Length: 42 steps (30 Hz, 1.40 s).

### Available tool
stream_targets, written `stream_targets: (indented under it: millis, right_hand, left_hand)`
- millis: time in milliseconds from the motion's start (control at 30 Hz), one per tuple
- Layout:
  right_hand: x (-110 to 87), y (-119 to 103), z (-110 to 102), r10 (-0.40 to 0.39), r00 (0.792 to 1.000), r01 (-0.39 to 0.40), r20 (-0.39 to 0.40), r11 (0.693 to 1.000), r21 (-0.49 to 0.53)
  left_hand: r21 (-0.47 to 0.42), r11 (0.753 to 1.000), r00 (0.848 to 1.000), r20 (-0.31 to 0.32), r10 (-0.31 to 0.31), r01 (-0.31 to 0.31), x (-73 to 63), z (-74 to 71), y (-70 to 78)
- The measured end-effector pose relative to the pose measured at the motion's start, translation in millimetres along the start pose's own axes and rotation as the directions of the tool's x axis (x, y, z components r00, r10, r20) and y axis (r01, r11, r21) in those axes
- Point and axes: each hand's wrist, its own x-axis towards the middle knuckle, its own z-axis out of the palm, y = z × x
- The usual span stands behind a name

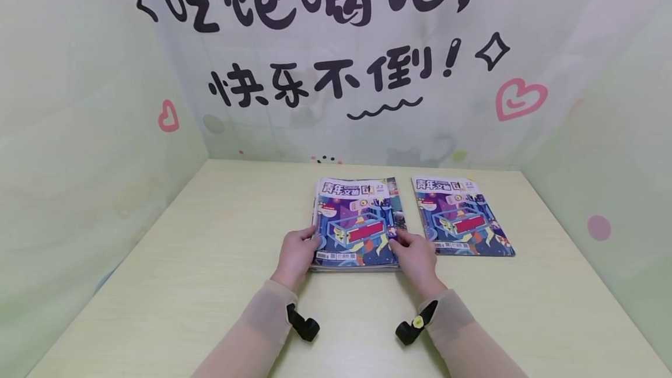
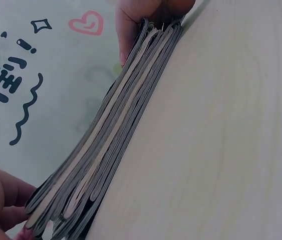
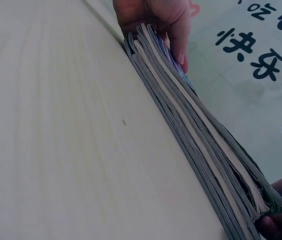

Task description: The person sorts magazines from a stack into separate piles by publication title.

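A stack of magazines (image 1: 359, 223) lies on the table, its top cover purple and blue with a red panel. My left hand (image 1: 296, 255) grips its left edge, thumb on the cover. At the right edge my right hand (image 1: 417, 258) holds the stack the same way. In the left wrist view the layered near edges of the stack (image 2: 116, 130) run between both hands. The right wrist view shows these magazines (image 3: 190, 125) unevenly layered, and at its lower right the fingers (image 3: 275, 225) of my right hand press against the stack's corner. Darker covers stick out behind the top magazine at the right.
Right of the stack, a separate magazine (image 1: 462, 220) with the same cover lies flat, close to my right hand. The pale wooden table (image 1: 210, 238) meets printed fabric walls (image 1: 341, 127) at the back and sides.
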Motion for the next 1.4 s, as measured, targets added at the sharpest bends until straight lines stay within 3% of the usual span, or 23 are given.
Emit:
stream_targets:
  millis: [167,300,433,533,633,767,967,1167,1400]
  right_hand:
    - [1.1,0.1,1.9,0.004,1.0,-0.004,0.005,1.0,-0.022]
    - [0.7,-0.7,1.2,0.0,1.0,0.0,0.005,1.0,-0.028]
    - [0.8,-1.0,1.4,-0.009,1.0,0.009,0.002,0.999,-0.031]
    - [0.6,-1.3,1.8,-0.005,1.0,0.005,0.001,1.0,-0.029]
    - [-0.4,-2.1,1.5,-0.006,1.0,0.006,-0.003,0.999,-0.034]
    - [-1.4,-3.1,0.8,-0.014,1.0,0.014,-0.002,0.999,-0.041]
    - [-0.7,-2.3,-2.0,-0.014,1.0,0.015,0.028,0.999,-0.03]
    - [1.3,-0.7,-7.0,-0.017,0.997,0.02,0.074,0.999,-0.044]
    - [4.0,-0.7,-9.7,-0.039,0.995,0.043,0.091,0.998,-0.043]
  left_hand:
    - [-0.074,0.997,1.0,0.013,-0.025,0.026,-1.0,1.8,0.0]
    - [-0.09,0.996,1.0,0.001,0.021,-0.021,-0.9,4.9,2.5]
    - [0.008,0.998,0.998,0.001,0.062,-0.062,-2.5,3.4,8.0]
    - [0.107,0.993,0.998,0.015,0.056,-0.058,-3.8,0.3,11.6]
    - [0.144,0.988,0.998,0.05,0.045,-0.052,-5.1,-2.2,14.4]
    - [0.092,0.996,0.99,0.14,0.007,-0.02,-6.7,-3.2,16.0]
    - [-0.001,0.999,0.966,0.253,-0.045,0.047,-6.0,-4.2,15.5]
    - [-0.101,0.992,0.964,0.262,-0.042,0.071,-4.9,-6.9,12.5]
    - [-0.295,0.944,0.965,0.25,-0.073,0.148,-2.5,-7.7,9.4]
